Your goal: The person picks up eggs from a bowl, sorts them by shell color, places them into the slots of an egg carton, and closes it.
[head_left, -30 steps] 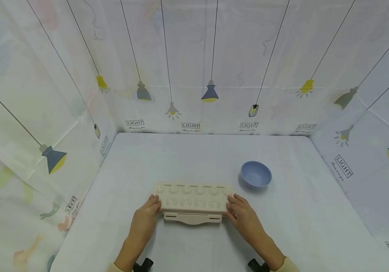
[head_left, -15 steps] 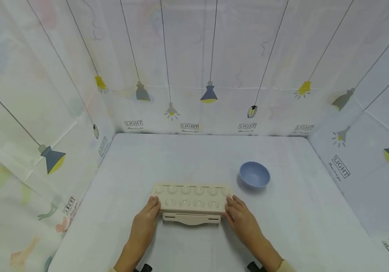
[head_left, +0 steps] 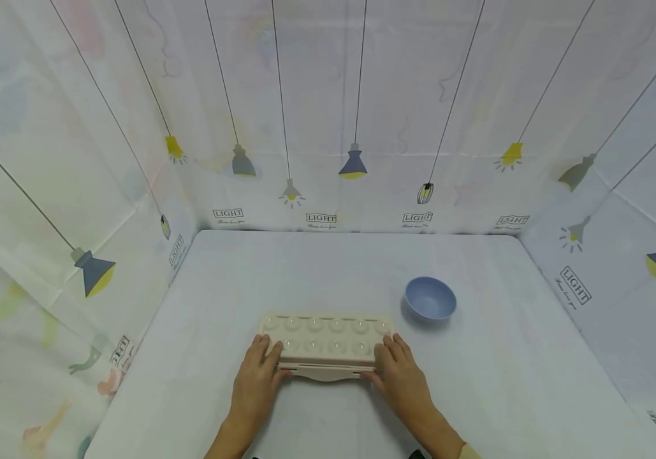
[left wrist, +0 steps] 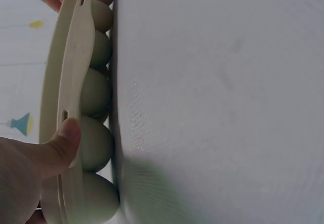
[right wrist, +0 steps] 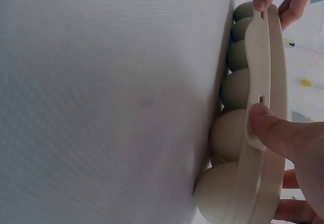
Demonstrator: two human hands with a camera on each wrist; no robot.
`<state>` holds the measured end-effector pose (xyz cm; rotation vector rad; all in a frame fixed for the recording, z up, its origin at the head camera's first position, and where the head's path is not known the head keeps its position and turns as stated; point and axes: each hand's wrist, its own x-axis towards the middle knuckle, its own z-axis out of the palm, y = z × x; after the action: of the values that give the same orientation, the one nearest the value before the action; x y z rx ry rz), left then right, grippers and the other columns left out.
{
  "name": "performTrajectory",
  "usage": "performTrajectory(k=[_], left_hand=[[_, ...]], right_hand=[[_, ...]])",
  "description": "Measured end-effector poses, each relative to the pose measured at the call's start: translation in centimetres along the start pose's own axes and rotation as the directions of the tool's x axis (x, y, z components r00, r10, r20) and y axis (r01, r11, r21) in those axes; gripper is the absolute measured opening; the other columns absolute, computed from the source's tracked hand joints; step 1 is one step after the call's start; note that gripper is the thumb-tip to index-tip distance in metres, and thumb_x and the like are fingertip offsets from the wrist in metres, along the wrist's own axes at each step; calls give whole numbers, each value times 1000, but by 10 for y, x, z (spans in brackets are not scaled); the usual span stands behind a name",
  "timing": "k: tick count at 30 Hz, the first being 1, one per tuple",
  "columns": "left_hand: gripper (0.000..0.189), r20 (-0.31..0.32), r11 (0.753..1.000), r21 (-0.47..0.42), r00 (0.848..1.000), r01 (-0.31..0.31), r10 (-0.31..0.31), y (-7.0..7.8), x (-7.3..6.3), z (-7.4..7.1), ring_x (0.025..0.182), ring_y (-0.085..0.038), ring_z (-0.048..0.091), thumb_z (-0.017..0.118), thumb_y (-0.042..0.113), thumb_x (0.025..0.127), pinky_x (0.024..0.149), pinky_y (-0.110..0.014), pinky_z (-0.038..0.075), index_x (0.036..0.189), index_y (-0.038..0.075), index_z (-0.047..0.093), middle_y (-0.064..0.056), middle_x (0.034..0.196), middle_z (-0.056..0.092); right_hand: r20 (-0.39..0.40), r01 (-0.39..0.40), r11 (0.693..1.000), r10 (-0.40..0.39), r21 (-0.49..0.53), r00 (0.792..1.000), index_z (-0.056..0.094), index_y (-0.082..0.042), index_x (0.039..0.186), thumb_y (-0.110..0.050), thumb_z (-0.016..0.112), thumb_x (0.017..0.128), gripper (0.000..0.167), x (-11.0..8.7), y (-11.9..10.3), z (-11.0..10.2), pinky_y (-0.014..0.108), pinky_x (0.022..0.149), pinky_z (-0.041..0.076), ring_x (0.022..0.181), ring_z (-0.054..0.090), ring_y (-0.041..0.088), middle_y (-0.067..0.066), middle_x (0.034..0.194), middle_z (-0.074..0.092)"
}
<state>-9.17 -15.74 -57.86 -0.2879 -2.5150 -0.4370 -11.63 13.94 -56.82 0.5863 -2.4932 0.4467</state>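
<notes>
A cream plastic egg box, its lid down and studded with round bumps, lies on the white table in front of me. Along its near side runs a latch flap, which now sits up against the box edge. My left hand grips the left end, fingers on the lid and thumb pressing the flap beside its slot. At the opposite end my right hand holds the box likewise, its thumb against the flap. Rounded cups bulge beneath the box in both wrist views.
A blue bowl stands on the table beyond the box, to the right. Curtains printed with hanging lamps enclose the back and both sides.
Both hands have shifted from the box's ends toward its front corners, with thumbs onto the flap. The flap, earlier sticking out toward me, has swung up against the box.
</notes>
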Motion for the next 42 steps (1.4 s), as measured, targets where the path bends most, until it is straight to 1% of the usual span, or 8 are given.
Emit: performTrajectory(k=[4, 8, 14, 18, 21, 26, 38, 42], left_hand=[[64, -18, 1000, -11, 1000, -20, 20, -3, 0, 3, 124, -45, 58, 89, 28, 65, 101, -51, 52, 120, 2, 69, -25, 127, 61], [63, -24, 999, -34, 999, -29, 29, -7, 1, 5, 125, -45, 55, 90, 29, 64, 103, -51, 50, 118, 4, 69, -23, 127, 60], [60, 44, 993, -114, 999, 37, -33, -11, 0, 5, 137, -54, 42, 88, 31, 66, 107, -54, 45, 119, 9, 68, -25, 144, 53], [61, 87, 987, -149, 995, 62, -49, -13, 1, 3, 135, -54, 44, 86, 31, 69, 108, -57, 43, 122, 10, 66, -25, 146, 51], [61, 99, 986, -153, 994, 61, -46, -14, 1, 3, 134, -54, 45, 86, 33, 69, 108, -57, 43, 123, 10, 66, -25, 146, 51], [60, 76, 992, -124, 997, 28, -19, -16, 2, 3, 131, -51, 50, 87, 36, 68, 107, -56, 45, 120, 12, 67, -23, 143, 55], [54, 9, 995, -90, 999, -45, 46, -19, 3, 4, 123, -43, 60, 92, 35, 62, 105, -54, 48, 107, 15, 68, -18, 132, 65], [54, 2, 994, -86, 997, -71, 71, -20, 6, 5, 121, -41, 62, 93, 33, 61, 105, -54, 48, 104, 15, 67, -18, 130, 66]], right_hand=[[-15, 21, 1000, -22, -10, 1000, 65, -3, 112, -37, 92, 63, 65, -1, 0, 3, 45, 80, 61, 116, 60, 48, 26, 116, 64], [-13, 19, 1000, -19, -5, 1000, 65, -3, 111, -36, 92, 65, 63, -2, -1, 6, 45, 80, 61, 117, 58, 49, 26, 115, 62], [-17, 20, 1000, -20, 23, 1000, 64, -3, 110, -34, 94, 63, 63, -2, 1, 10, 42, 75, 63, 118, 55, 49, 24, 116, 60], [-42, 36, 999, -35, 17, 999, 65, -3, 108, -36, 94, 61, 64, -2, 2, 11, 48, 88, 59, 112, 59, 46, 23, 113, 61], [-59, 47, 999, -47, 6, 997, 65, -3, 106, -37, 94, 59, 65, -2, 3, 11, 52, 98, 54, 106, 62, 43, 23, 110, 63], [-72, 66, 998, -66, 0, 995, 66, -2, 106, -37, 95, 59, 65, -2, 4, 11, 52, 100, 52, 104, 63, 44, 23, 108, 64], [-105, 125, 991, -129, -40, 986, 67, -1, 102, -37, 98, 56, 66, -1, 6, 15, 53, 94, 54, 97, 63, 42, 22, 104, 64], [-114, 142, 988, -149, -64, 982, 67, 0, 101, -38, 97, 56, 66, 1, 8, 17, 53, 92, 55, 94, 64, 42, 23, 103, 65]])
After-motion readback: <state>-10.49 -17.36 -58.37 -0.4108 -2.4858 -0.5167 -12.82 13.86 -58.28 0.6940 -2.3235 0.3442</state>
